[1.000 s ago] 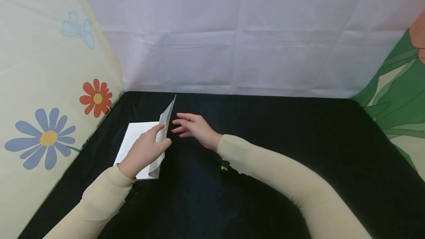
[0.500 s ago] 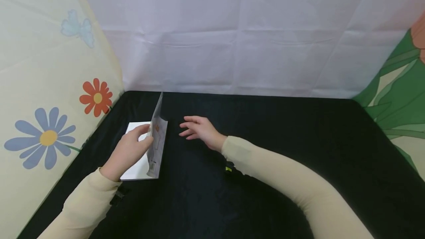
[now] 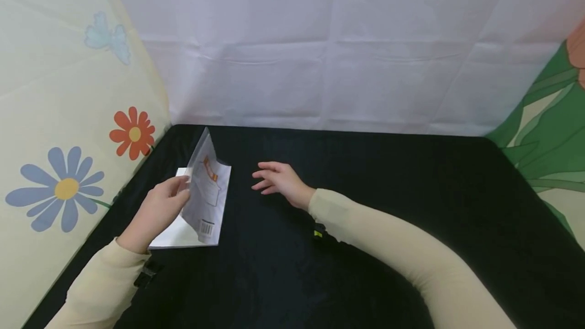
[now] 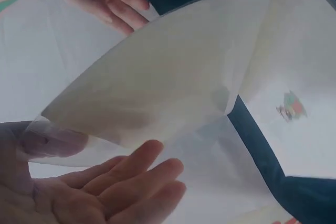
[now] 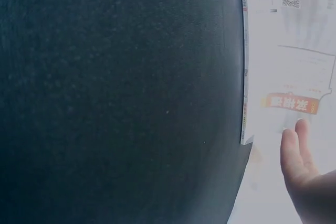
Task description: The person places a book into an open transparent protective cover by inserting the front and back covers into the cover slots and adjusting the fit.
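A thin book lies at the left of the black-covered table, its white page (image 3: 175, 235) showing under a raised cover (image 3: 201, 192). The cover's outer side carries a barcode and an orange banner. My left hand (image 3: 160, 207) holds the cover's left edge between thumb and fingers. In the left wrist view, the thumb shows through a clear film at the corner of the whitish sheet (image 4: 157, 82). My right hand (image 3: 283, 183) hovers right of the book, fingers loosely spread and holding nothing. The right wrist view shows the printed spine (image 5: 245, 51) beside the cover.
Black cloth (image 3: 365, 176) covers the table. A white curtain (image 3: 320, 65) hangs behind it, with flower-printed panels (image 3: 36, 105) at the left and right. A dark strap piece (image 3: 146, 274) sits under the left sleeve.
My left hand has moved left with the cover's edge, swinging the cover from nearly upright over toward the page, so its printed outside shows. My right hand has drawn slightly right.
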Action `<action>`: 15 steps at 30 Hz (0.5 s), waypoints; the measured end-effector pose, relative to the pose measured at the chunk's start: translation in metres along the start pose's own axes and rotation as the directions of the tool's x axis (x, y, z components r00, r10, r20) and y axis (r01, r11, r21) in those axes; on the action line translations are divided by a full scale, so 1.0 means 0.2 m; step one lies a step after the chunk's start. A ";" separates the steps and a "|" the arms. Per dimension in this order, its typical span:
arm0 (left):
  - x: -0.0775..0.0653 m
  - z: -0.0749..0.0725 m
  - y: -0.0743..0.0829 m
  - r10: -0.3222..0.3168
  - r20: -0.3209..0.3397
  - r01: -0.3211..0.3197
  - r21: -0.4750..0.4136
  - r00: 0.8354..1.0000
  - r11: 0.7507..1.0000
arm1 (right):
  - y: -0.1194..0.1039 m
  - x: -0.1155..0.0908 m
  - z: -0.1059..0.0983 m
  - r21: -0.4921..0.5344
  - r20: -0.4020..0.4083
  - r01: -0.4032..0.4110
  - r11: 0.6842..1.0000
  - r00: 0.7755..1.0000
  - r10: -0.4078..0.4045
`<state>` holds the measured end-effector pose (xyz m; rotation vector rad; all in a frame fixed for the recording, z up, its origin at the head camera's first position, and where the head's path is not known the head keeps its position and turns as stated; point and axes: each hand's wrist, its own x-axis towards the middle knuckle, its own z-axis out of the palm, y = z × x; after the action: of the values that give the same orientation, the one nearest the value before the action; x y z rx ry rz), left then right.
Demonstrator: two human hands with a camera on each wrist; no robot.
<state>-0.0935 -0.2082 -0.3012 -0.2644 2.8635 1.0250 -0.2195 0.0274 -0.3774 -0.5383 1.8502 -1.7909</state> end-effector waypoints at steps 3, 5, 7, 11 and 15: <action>0.00 -0.02 -0.02 -0.005 -0.033 0.007 0.060 0.999 0.998 | 0.00 0.00 0.00 -0.005 0.002 -0.004 1.000 1.000 0.004; 0.00 -0.03 -0.04 -0.004 -0.058 0.011 0.116 0.998 0.993 | 0.01 0.00 0.00 -0.008 0.005 -0.009 1.000 1.000 0.009; 0.00 -0.03 -0.06 0.012 -0.081 0.002 0.172 0.997 0.985 | 0.01 0.00 0.00 -0.012 0.008 -0.015 1.000 1.000 0.015; 0.00 -0.03 -0.11 0.096 -0.128 -0.050 0.322 0.987 0.946 | 0.02 -0.01 -0.01 -0.019 0.019 -0.021 1.000 1.000 0.021; 0.01 -0.01 -0.14 0.193 -0.156 -0.103 0.455 0.969 0.885 | 0.03 -0.01 -0.01 -0.028 0.023 -0.031 0.999 0.999 0.031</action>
<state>-0.0900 -0.2319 -0.3176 -0.1136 3.2333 0.3435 -0.2185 0.0315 -0.3832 -0.5355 1.8603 -1.7339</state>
